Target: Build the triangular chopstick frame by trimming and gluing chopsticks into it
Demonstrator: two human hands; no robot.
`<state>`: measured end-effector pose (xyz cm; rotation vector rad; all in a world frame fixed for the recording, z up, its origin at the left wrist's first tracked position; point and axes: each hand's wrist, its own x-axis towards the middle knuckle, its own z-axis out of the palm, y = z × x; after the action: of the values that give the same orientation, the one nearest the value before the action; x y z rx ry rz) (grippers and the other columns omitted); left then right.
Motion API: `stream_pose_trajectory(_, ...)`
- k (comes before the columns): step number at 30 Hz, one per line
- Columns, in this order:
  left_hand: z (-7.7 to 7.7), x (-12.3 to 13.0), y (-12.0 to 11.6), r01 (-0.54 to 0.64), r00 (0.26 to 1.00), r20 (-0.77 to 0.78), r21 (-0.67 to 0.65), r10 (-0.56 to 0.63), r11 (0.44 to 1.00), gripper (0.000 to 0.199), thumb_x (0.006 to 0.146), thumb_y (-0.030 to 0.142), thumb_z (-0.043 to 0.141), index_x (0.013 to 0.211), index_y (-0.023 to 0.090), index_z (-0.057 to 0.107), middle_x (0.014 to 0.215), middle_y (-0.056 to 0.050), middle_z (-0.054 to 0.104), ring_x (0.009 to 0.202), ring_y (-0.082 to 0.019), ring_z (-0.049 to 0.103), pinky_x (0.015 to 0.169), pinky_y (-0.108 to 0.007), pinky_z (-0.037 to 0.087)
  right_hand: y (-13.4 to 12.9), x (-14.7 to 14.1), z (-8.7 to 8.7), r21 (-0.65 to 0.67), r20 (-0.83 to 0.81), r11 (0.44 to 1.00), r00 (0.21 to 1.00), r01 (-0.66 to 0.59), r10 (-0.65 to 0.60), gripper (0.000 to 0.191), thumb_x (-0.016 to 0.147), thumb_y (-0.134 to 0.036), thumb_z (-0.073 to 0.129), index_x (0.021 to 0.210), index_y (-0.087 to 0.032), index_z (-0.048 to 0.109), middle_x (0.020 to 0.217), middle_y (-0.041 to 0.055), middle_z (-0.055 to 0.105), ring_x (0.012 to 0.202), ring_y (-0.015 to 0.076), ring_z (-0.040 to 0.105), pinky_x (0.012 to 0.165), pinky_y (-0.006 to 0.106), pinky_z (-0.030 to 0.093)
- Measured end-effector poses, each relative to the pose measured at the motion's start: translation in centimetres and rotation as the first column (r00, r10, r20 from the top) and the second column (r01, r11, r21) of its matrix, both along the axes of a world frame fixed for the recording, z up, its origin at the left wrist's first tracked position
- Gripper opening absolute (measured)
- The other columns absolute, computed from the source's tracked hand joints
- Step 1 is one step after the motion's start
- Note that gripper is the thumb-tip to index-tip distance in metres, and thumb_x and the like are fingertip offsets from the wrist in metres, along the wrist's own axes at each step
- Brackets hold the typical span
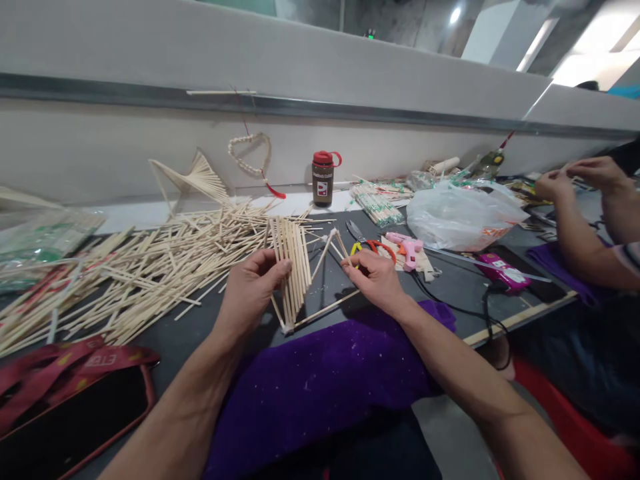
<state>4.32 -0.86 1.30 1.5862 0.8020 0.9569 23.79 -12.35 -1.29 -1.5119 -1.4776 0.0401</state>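
A frame of glued wooden sticks (293, 270) stands over the table's front, with a fan of sticks packed side by side on its left. My left hand (255, 288) pinches this packed part between thumb and fingers. On the right, my right hand (374, 277) is closed on a thin stick of the same frame, just below a whitish joint at its peak. Its fingertips partly hide that stick. A purple cloth (330, 380) lies beneath the frame, over the table edge. Behind my right hand are scissors (373, 241) and a pink glue gun (409, 250).
Loose sticks (165, 267) form a wide heap at left. A red-lidded bottle (323, 180), a twisted stick model (197, 177) and a plastic bag (460, 213) stand behind. A phone (80, 427) lies front left. At right, another person's hands (580, 177) are working.
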Motion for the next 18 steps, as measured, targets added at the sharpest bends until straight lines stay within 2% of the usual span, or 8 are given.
stream_pose_trajectory(9,-0.5,0.3,0.5,-0.044,0.998,0.031,-0.074,0.046,0.996,0.016,0.065,0.027,0.074,0.078,0.018,0.071,0.07,0.0,0.066,0.057,-0.01,0.052,0.054,-0.02,0.04,0.1,-0.6,-0.5,-0.044,0.006,0.998,0.999,-0.043,0.043,0.013,0.083,-0.019,0.054,0.075,-0.02,0.064,0.069,0.001,0.058,0.066,0.0132,0.054,0.064,0.026,0.041)
stream_pose_trajectory(13,-0.5,0.3,0.9,-0.05,0.997,0.046,-0.119,0.056,0.992,0.015,0.063,0.026,0.074,0.075,0.018,0.071,0.07,0.0,0.066,0.058,-0.009,0.054,0.054,-0.019,0.042,-0.3,-0.5,-0.2,-0.133,0.034,0.986,0.994,-0.096,0.102,0.015,0.081,-0.023,0.058,0.068,-0.019,0.064,0.066,0.0005,0.06,0.063,0.0125,0.053,0.062,0.026,0.04)
stream_pose_trajectory(15,-0.4,0.3,1.0,-0.022,0.998,0.05,-0.162,0.03,0.987,0.018,0.063,0.028,0.075,0.077,0.017,0.07,0.073,-0.001,0.067,0.061,-0.01,0.056,0.058,-0.02,0.045,-0.5,0.1,0.3,-0.158,-0.045,0.984,0.996,-0.085,0.079,0.018,0.08,-0.03,0.06,0.067,-0.019,0.065,0.065,0.0004,0.061,0.06,0.0119,0.053,0.059,0.026,0.039)
stream_pose_trajectory(18,-0.2,0.3,0.9,0.05,0.998,0.059,-0.23,-0.037,0.972,0.027,0.063,0.033,0.076,0.083,0.016,0.07,0.077,-0.002,0.068,0.061,-0.01,0.057,0.057,-0.019,0.045,-0.3,1.4,1.4,-0.112,-0.347,0.991,0.938,-0.072,0.029,0.029,0.083,-0.043,0.058,0.07,-0.018,0.067,0.065,0.0007,0.063,0.053,0.0103,0.051,0.052,0.025,0.038)
